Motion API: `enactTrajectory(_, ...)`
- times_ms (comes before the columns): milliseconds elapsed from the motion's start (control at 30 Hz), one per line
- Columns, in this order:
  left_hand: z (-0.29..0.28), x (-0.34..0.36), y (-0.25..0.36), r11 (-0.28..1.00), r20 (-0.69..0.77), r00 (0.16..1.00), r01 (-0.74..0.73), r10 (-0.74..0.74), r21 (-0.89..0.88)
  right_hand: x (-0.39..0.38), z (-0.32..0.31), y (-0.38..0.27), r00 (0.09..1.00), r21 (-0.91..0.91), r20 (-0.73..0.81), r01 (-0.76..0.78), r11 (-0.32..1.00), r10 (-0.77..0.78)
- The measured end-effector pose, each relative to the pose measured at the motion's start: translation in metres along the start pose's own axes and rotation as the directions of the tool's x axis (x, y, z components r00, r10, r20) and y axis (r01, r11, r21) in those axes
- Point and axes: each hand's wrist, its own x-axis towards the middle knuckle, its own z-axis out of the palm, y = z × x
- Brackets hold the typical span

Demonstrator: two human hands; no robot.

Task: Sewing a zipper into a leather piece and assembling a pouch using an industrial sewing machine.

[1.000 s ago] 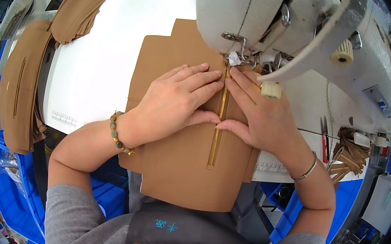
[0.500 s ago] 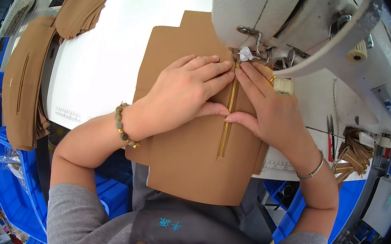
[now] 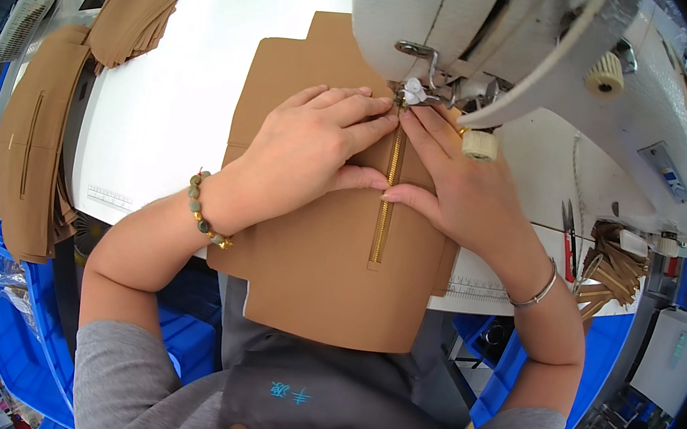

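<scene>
A brown leather-like panel (image 3: 308, 288) lies flat on the white table, its far part under the sewing machine head (image 3: 413, 15). A gold-toothed zipper (image 3: 382, 220) runs lengthwise in a slot in the panel, up to the presser foot (image 3: 402, 99). My left hand (image 3: 314, 141) lies flat on the panel left of the zipper, fingers stretched toward the foot. Mirroring it on the right, my right hand (image 3: 461, 178) presses down with fingers extended, partly behind a cream knob (image 3: 480, 146). Both thumbs point inward and nearly meet over the zipper. The needle tip is too small to make out.
Brown panels with slots (image 3: 33, 148) are stacked at the left, beside a fanned pile of brown pieces (image 3: 147, 6). Red-handled scissors (image 3: 568, 240) and a bundle of brown strips (image 3: 615, 263) lie at the right. Blue bins (image 3: 12, 327) stand below the table edge.
The view has shifted a little, so most things sit slightly further left. The panel has slid slightly away from me under the foot, both hands staying on it.
</scene>
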Motion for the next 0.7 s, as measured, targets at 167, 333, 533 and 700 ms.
enactTrajectory(167, 0.000, 0.001, -0.002, 1.000, -0.009, 1.000, 0.001, -0.001, 0.005, -0.001, 0.004, 0.002, 1.000, -0.014, -0.001, 0.007, 1.000, -0.007)
enactTrajectory(333, 0.000, 0.002, -0.004, 1.000, -0.009, 1.000, -0.005, 0.005, 0.015, 0.001, 0.005, 0.005, 0.999, -0.026, -0.048, 0.009, 1.000, -0.011)
enactTrajectory(533, -0.001, 0.001, -0.004, 1.000, -0.005, 1.000, 0.003, -0.003, 0.004, -0.002, -0.007, -0.001, 0.970, -0.187, -0.239, 0.000, 0.982, -0.046)
enactTrajectory(700, 0.002, -0.001, -0.005, 1.000, 0.007, 1.000, 0.015, -0.015, 0.009, 0.000, -0.004, -0.003, 0.993, -0.255, -0.104, -0.074, 0.964, 0.049)
